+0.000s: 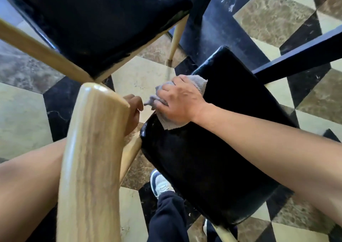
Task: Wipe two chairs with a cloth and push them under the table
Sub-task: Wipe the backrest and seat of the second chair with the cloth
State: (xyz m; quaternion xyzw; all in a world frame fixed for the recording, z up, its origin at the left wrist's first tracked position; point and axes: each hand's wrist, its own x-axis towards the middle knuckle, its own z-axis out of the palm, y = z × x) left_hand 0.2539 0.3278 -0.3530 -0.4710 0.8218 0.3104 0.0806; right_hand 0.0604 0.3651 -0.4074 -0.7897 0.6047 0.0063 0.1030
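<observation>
Below me stands a chair with a black padded seat (218,149) and a pale wooden backrest (92,158). My right hand (179,103) presses a grey cloth (199,86) onto the seat's far left edge, fingers curled over the cloth. My left hand (132,112) grips the wooden frame behind the backrest and is partly hidden by it. A second chair with a black seat (103,23) and wooden legs stands at the upper left.
A dark table leg or rail (299,56) crosses at the upper right, with a dark slab (218,19) beyond it. The floor (24,115) is patterned marble tile. My leg and shoe (162,186) stand beside the near chair.
</observation>
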